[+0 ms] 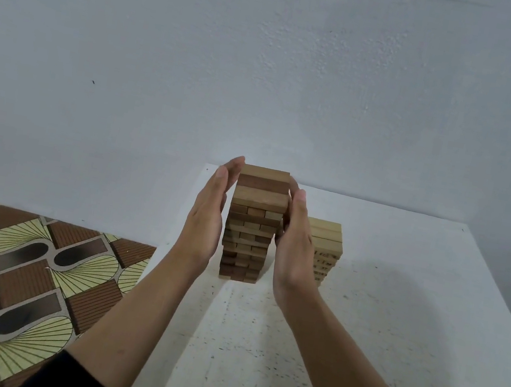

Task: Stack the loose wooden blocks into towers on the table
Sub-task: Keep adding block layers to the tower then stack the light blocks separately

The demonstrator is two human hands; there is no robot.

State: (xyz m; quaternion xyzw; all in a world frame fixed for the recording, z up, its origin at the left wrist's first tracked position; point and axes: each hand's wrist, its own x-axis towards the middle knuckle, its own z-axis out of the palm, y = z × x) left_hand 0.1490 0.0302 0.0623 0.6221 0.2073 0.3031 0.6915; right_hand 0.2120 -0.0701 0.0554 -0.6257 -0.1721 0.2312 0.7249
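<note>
A tall tower of brown wooden blocks (254, 223) stands on the white table (395, 320), with layers laid crosswise. My left hand (207, 215) is flat against the tower's left side, fingers straight and pointing up. My right hand (294, 234) lies flat along the tower's right side in the same way. Both palms face the tower and neither hand holds a block. A shorter tower of paler blocks (327, 250) stands just behind and to the right, partly hidden by my right hand.
A plain pale wall (271, 59) rises right behind the table. Left of the table lies a patterned brown and yellow floor (10, 279). The table's left edge runs close to the tall tower.
</note>
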